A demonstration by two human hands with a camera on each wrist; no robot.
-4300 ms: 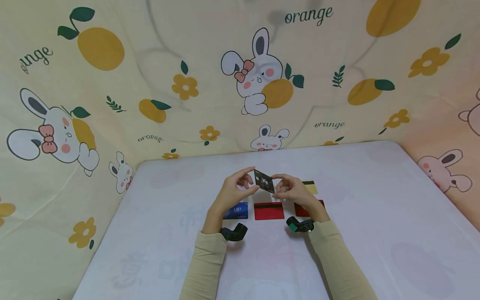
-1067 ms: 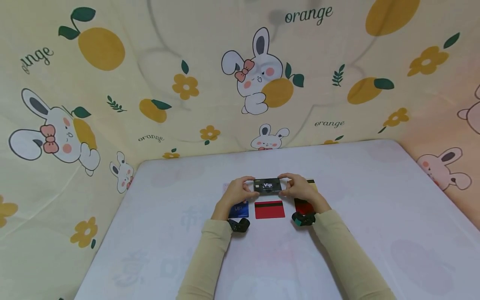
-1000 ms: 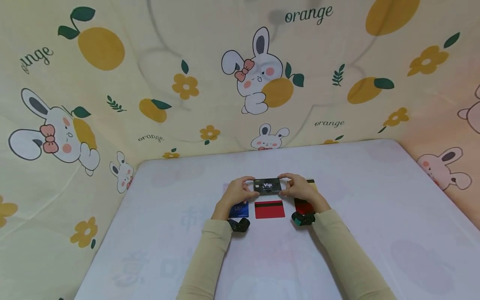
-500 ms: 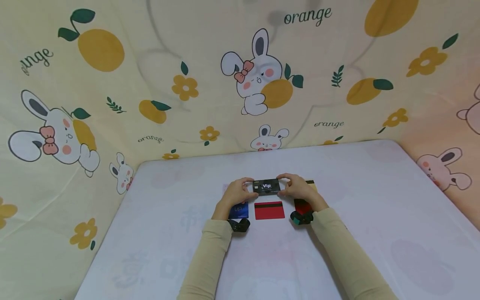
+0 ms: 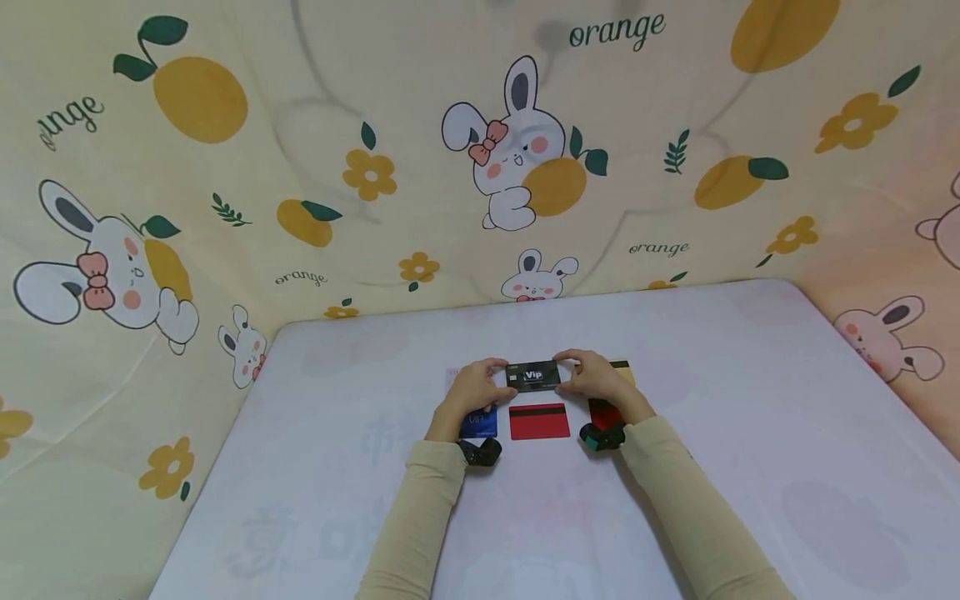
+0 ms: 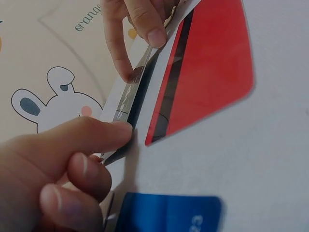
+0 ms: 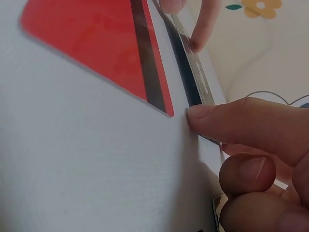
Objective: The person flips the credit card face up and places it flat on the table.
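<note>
A black VIP card (image 5: 532, 377) lies level between both hands, low over the white table. My left hand (image 5: 474, 387) pinches its left end with thumb and index finger. At the opposite end, my right hand (image 5: 600, 379) pinches it the same way. In the left wrist view the left thumb (image 6: 108, 134) presses along the card's near edge. The right thumb (image 7: 212, 118) sits at the near corner in the right wrist view. Just in front of the black card is a red card (image 5: 539, 422) with a dark stripe.
A blue VIP card (image 5: 480, 422) lies partly under the left hand, and a pale card (image 5: 452, 375) shows behind that hand. Beneath the right wrist is another red card (image 5: 603, 412). A gold card (image 5: 624, 372) with a dark stripe peeks out beyond the right hand. Patterned cloth hangs behind the table (image 5: 360, 367).
Over four seconds ago the black card was held higher and tilted; both hands have since lowered and levelled it. During the last second hands and card have shifted only slightly.
</note>
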